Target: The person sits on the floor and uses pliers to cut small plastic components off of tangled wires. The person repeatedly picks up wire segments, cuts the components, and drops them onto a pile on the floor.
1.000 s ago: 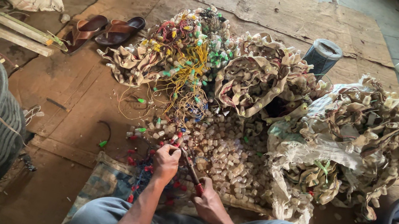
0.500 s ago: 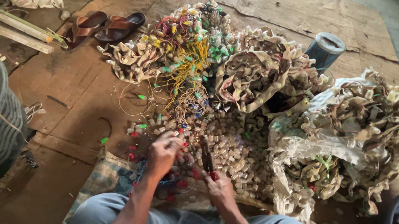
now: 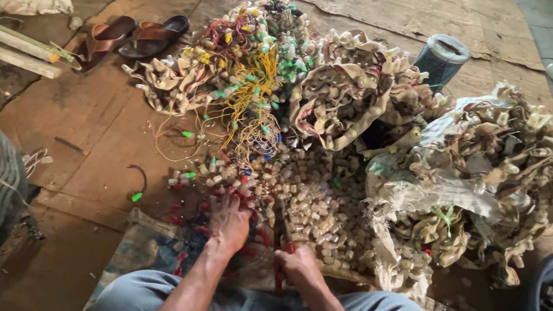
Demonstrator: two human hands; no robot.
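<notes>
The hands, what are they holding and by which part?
Right hand grips a red-handled tool by its handle; left hand rests on red wires, grip unclear.

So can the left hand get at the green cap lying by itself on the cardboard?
Probably yes. The green cap lies apart on bare cardboard, to the left of the left hand, with nothing between them but a thin curved wire. The hand itself rests on the red-capped pieces, so it would have to let go.

So there's this heap of small beige plug-like connectors (image 3: 316, 210) spread loose on the floor, with red-tipped ones (image 3: 250, 236) tangled on thin wires along its near left edge, lying flat in a messy clump.
</notes>
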